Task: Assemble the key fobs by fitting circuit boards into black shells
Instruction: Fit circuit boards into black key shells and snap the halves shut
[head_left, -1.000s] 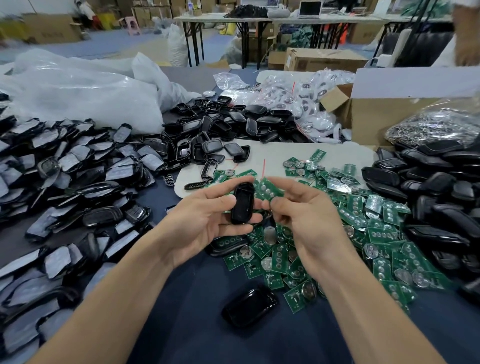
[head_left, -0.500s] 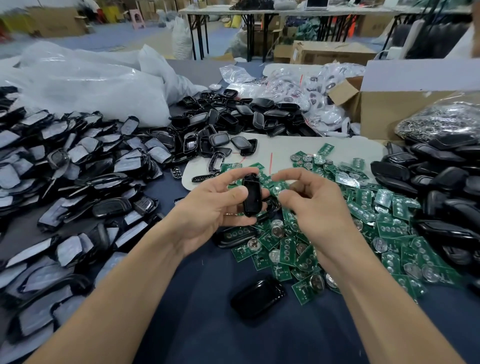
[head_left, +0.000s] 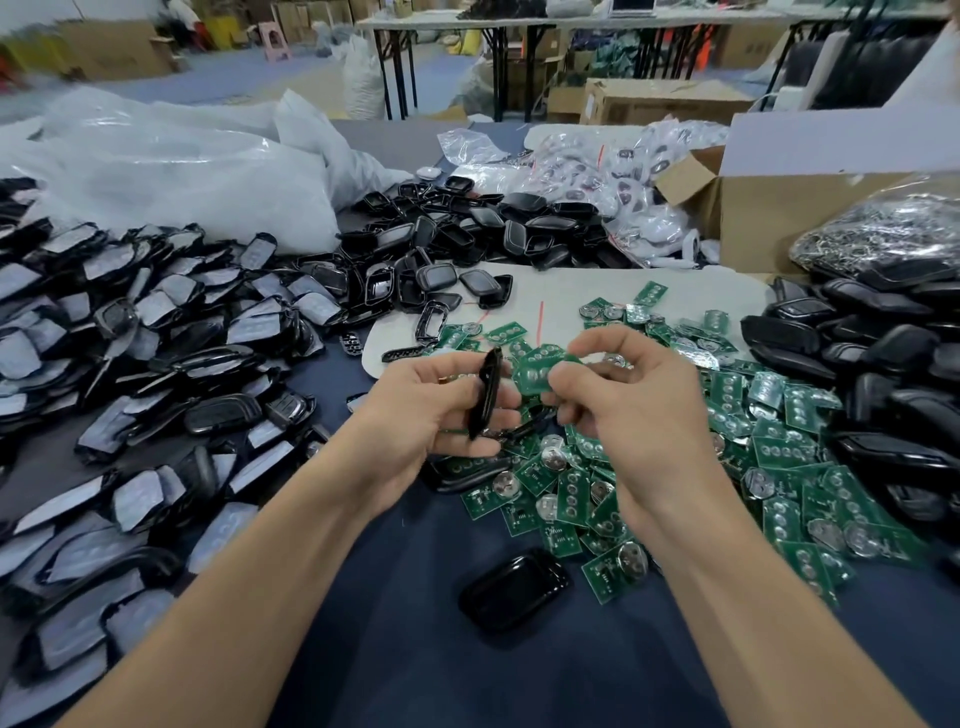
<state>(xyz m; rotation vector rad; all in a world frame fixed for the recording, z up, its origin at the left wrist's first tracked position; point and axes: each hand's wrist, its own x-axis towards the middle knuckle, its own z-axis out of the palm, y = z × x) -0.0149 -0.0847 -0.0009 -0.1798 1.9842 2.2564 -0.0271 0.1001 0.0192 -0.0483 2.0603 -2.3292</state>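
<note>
1. The left hand (head_left: 431, 410) grips a black shell (head_left: 485, 395) turned edge-on, its fingers curled round it, above the left edge of the heap of green boards (head_left: 779, 467)
2. The right hand (head_left: 634, 410) pinches one circuit board (head_left: 540, 371) between thumb and fingertips, just beside that shell, over the same heap
3. A second shell (head_left: 514, 590) lies flat by the heap's near-left corner

Single head-worn wide-angle view. Looks forward and down across table (head_left: 415, 654). Close range: left hand (head_left: 431, 410) and right hand (head_left: 639, 410) mid-frame, forearms (head_left: 260, 597) entering from bottom edge. Back of room (head_left: 249, 78) along top edge.
</note>
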